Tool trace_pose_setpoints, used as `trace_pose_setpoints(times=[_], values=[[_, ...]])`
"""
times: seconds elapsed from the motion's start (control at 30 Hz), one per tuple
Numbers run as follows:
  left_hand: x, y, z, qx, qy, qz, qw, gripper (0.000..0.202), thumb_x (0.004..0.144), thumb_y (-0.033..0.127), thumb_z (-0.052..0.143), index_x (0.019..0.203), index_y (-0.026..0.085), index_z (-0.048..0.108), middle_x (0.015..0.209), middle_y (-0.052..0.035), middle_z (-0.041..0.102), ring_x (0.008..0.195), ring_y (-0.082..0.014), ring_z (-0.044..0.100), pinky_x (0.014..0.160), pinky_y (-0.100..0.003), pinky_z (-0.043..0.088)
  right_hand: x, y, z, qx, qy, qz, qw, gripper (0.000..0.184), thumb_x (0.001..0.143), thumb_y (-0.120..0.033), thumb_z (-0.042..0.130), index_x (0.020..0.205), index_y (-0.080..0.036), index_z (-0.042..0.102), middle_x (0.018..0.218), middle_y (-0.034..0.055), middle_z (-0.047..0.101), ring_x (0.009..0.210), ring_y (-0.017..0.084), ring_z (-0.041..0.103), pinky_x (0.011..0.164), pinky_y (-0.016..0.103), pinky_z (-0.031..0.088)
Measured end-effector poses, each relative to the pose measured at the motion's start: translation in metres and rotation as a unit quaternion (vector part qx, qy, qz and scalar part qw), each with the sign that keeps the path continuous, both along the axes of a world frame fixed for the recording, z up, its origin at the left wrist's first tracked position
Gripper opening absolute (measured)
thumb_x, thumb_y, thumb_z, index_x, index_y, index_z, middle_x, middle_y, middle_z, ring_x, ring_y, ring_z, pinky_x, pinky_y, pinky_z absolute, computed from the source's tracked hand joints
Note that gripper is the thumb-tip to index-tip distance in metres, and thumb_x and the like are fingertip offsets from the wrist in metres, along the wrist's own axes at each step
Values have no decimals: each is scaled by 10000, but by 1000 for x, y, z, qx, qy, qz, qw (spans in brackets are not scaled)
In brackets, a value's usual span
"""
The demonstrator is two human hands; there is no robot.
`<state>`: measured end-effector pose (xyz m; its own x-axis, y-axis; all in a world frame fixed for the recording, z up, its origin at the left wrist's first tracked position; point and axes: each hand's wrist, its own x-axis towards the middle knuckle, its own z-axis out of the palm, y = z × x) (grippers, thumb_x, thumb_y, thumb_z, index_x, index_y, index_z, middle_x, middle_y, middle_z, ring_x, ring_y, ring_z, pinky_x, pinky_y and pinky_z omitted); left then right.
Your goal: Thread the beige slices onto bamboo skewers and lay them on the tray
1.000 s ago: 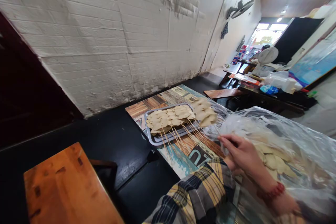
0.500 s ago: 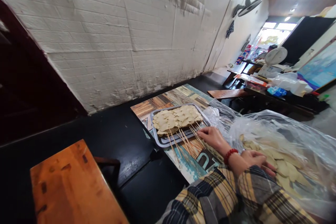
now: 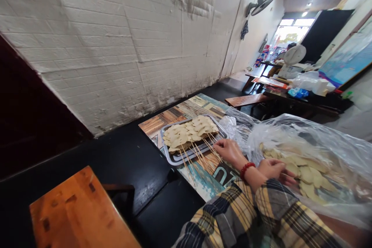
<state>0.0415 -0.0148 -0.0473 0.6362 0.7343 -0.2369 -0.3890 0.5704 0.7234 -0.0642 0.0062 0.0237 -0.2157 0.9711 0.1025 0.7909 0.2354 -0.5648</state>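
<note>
My forearms cross. My right hand (image 3: pixel 229 152), with a red bead bracelet at the wrist, reaches to the tray's near right corner. Its fingers are pinched at a thin wooden skewer (image 3: pixel 213 152). On the metal tray (image 3: pixel 173 161) lie several skewers threaded with overlapping pale, thin slices (image 3: pixel 190 131) that look like potato; their bare ends stick out over the near rim. My left hand (image 3: pixel 273 168) is at the opening of a clear plastic bag (image 3: pixel 293 124), its fingers apart beside loose pale slices (image 3: pixel 310 178). Its fingertips are partly hidden.
The patterned tabletop (image 3: pixel 162 118) bears the tray and bag, with crumpled clear plastic (image 3: pixel 232 126) between them. A wooden bench (image 3: pixel 75 209) stands at lower left, another bench (image 3: pixel 247 100) beyond the table. A white brick wall (image 3: pixel 116 66) runs along the far side.
The view has shifted slightly, moving the scene leftward. My left hand's fingers are drawn in a little at the loose slices. My right hand keeps its place by the skewers.
</note>
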Motion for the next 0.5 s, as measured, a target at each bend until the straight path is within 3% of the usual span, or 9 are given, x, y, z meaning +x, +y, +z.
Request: trace_pose_setpoints(times=[0.23, 0.5], values=[[-2, 3, -3, -4, 12, 0, 1000, 128, 766, 268, 574, 870, 226, 513, 769, -105, 673, 666, -233, 683, 738, -426, 505, 2, 1, 4, 13, 16, 6, 1000, 271, 791, -193, 499, 714, -170, 758, 597, -1, 677, 610, 127, 592, 517, 193, 342], [-15, 1, 13, -12, 11, -12, 1000, 225, 766, 300, 647, 909, 168, 535, 714, -62, 665, 610, -183, 670, 682, -364, 535, 6, -1, 6, 43, 21, 16, 999, 256, 805, -162, 526, 721, -182, 767, 699, 36, 735, 669, 158, 644, 609, 225, 411]])
